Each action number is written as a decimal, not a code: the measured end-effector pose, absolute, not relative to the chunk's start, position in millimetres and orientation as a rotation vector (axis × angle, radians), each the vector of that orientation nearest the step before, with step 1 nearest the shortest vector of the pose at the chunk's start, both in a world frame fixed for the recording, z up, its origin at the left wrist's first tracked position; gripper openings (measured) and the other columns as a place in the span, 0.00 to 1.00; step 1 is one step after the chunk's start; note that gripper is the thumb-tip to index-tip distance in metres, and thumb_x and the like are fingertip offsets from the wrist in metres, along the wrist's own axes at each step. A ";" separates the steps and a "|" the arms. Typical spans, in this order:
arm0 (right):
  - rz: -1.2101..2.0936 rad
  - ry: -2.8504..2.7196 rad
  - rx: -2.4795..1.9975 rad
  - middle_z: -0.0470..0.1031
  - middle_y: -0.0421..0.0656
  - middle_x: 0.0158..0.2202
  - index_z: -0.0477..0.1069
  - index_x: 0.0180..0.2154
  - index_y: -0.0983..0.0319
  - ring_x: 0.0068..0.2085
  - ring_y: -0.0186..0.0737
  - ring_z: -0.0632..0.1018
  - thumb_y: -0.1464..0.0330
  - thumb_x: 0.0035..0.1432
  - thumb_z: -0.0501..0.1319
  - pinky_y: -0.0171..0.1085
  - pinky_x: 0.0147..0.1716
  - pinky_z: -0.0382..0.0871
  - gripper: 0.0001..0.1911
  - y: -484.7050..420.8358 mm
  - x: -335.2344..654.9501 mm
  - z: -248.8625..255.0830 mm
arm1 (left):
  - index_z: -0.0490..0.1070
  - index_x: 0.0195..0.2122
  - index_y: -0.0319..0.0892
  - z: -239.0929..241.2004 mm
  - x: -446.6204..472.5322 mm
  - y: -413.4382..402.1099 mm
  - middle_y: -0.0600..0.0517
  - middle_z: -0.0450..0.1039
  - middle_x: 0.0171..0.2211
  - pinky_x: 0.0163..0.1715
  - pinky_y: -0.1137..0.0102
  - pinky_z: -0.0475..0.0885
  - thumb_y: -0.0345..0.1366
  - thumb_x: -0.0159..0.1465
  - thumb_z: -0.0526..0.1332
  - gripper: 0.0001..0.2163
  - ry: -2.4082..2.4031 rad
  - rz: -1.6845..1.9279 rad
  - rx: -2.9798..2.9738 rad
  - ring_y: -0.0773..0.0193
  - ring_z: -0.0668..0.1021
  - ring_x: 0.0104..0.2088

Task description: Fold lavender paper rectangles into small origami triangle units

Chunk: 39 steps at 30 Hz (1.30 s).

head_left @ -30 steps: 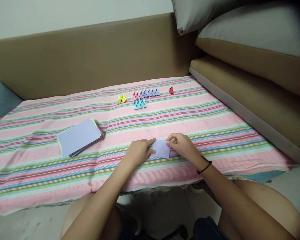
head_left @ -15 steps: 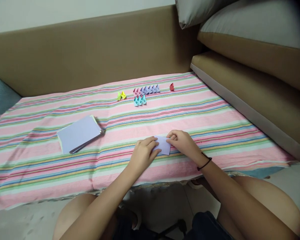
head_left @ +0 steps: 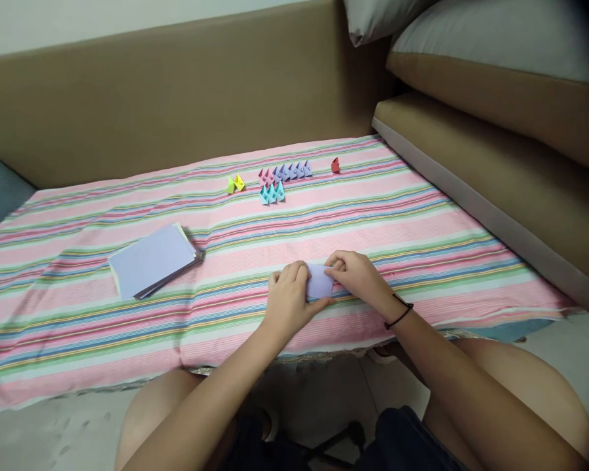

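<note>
A small folded piece of lilac paper [head_left: 319, 282] lies on the striped cloth, between my two hands. My left hand [head_left: 290, 294] covers its left side, the thumb reaching along the near edge and the fingers resting at the far left corner. At the paper's upper right corner, my right hand [head_left: 349, 269] pinches the edge between thumb and forefinger. A dark band circles my right wrist. Part of the paper is hidden beneath the left fingers.
On the striped cloth [head_left: 245, 261] sit folded paper pieces: yellow [head_left: 235, 184], pink and lilac [head_left: 292, 171], turquoise [head_left: 272, 193] and red [head_left: 336, 165]. A stack of paper [head_left: 152, 261] lies at the left. Brown cushions [head_left: 471, 157] are piled at the right.
My left hand has shifted slightly right, its thumb now stretched along the paper's near edge. The right hand keeps its pinch at the corner. The whole view has moved a little.
</note>
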State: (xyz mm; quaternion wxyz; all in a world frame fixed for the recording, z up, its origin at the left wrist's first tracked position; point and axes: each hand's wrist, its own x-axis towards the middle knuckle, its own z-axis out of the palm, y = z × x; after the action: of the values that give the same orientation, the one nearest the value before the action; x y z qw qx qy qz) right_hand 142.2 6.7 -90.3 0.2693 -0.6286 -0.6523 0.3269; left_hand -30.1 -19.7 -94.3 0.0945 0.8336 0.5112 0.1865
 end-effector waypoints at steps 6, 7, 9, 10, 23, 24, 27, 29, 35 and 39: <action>0.889 -1.764 -1.702 0.73 0.39 0.24 0.72 0.29 0.61 0.28 0.37 0.73 0.73 0.48 0.61 0.32 0.27 0.62 0.03 6.9 142.6 -88.9 | 0.68 0.49 0.47 -92.0 -52.8 -6.5 0.48 0.67 0.56 0.51 0.59 0.62 0.32 0.65 0.53 0.13 1.197 0.471 2.405 0.56 0.69 0.55; 0.888 -1.763 -1.704 0.74 0.40 0.24 0.72 0.29 0.61 0.28 0.37 0.74 0.73 0.48 0.61 0.32 0.27 0.62 0.03 7.0 142.5 -89.0 | 0.68 0.50 0.47 -92.2 -54.8 -5.7 0.48 0.66 0.56 0.52 0.58 0.62 0.32 0.64 0.53 0.14 1.181 0.470 2.408 0.56 0.68 0.56; 0.886 -1.762 -1.708 0.74 0.40 0.24 0.72 0.29 0.61 0.28 0.37 0.74 0.73 0.48 0.61 0.32 0.27 0.62 0.03 7.0 142.1 -89.2 | 0.68 0.50 0.47 -93.0 -55.2 -5.8 0.48 0.67 0.57 0.52 0.57 0.62 0.33 0.63 0.56 0.14 1.210 0.494 2.397 0.54 0.68 0.56; 0.885 -1.761 -1.711 0.74 0.40 0.24 0.72 0.29 0.61 0.28 0.37 0.74 0.73 0.48 0.60 0.32 0.27 0.62 0.03 6.9 142.0 -89.4 | 0.69 0.49 0.47 -93.6 -54.0 -6.3 0.48 0.67 0.56 0.52 0.56 0.62 0.34 0.61 0.58 0.14 1.235 0.511 2.381 0.54 0.69 0.55; 0.853 -1.775 -1.733 0.72 0.39 0.24 0.71 0.29 0.62 0.28 0.36 0.73 0.74 0.49 0.60 0.33 0.27 0.61 0.02 5.1 139.9 -86.8 | 0.69 0.42 0.46 -95.9 -41.4 -4.4 0.51 0.70 0.51 0.52 0.59 0.60 0.38 0.49 0.70 0.19 1.322 0.607 2.226 0.55 0.69 0.53; 0.851 -1.774 -1.734 0.72 0.39 0.23 0.71 0.29 0.62 0.28 0.36 0.73 0.74 0.49 0.60 0.33 0.27 0.60 0.02 4.9 139.9 -86.3 | 0.69 0.42 0.47 -95.2 -40.0 -4.1 0.51 0.70 0.50 0.51 0.59 0.60 0.38 0.48 0.70 0.20 1.340 0.601 2.208 0.54 0.69 0.53; 0.844 -1.766 -1.736 0.72 0.39 0.24 0.71 0.29 0.62 0.28 0.36 0.72 0.74 0.49 0.60 0.33 0.27 0.60 0.03 4.6 139.8 -86.2 | 0.68 0.41 0.47 -91.0 -33.3 -2.7 0.52 0.70 0.49 0.48 0.59 0.61 0.39 0.46 0.71 0.21 1.422 0.539 2.145 0.54 0.68 0.52; 0.842 -1.761 -1.733 0.71 0.39 0.24 0.71 0.29 0.62 0.28 0.36 0.72 0.74 0.49 0.60 0.33 0.28 0.60 0.03 4.6 139.7 -87.0 | 0.68 0.41 0.48 -87.9 -27.3 -2.4 0.52 0.69 0.48 0.45 0.59 0.61 0.41 0.45 0.71 0.22 1.496 0.474 2.108 0.53 0.67 0.51; 0.901 -1.725 -1.695 0.70 0.38 0.23 0.71 0.28 0.62 0.27 0.36 0.71 0.73 0.47 0.61 0.34 0.28 0.60 0.02 7.8 142.2 -92.2 | 0.66 0.44 0.47 -87.8 -15.5 -8.3 0.48 0.65 0.48 0.44 0.56 0.61 0.51 0.43 0.70 0.28 1.562 0.439 2.202 0.50 0.65 0.51; 1.041 -1.665 -1.625 0.70 0.38 0.22 0.72 0.31 0.63 0.26 0.35 0.71 0.71 0.46 0.61 0.33 0.27 0.61 0.06 11.8 148.1 -93.9 | 0.65 0.48 0.46 -87.2 -23.3 -10.5 0.46 0.66 0.51 0.46 0.54 0.62 0.52 0.50 0.67 0.28 1.382 0.445 2.402 0.48 0.66 0.53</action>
State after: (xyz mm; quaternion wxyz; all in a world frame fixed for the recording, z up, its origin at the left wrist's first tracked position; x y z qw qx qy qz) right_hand 148.1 11.8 -93.9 0.2919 -0.6098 -0.6248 0.3906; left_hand -23.3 -10.5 -87.2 0.1665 0.8438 0.4856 0.1564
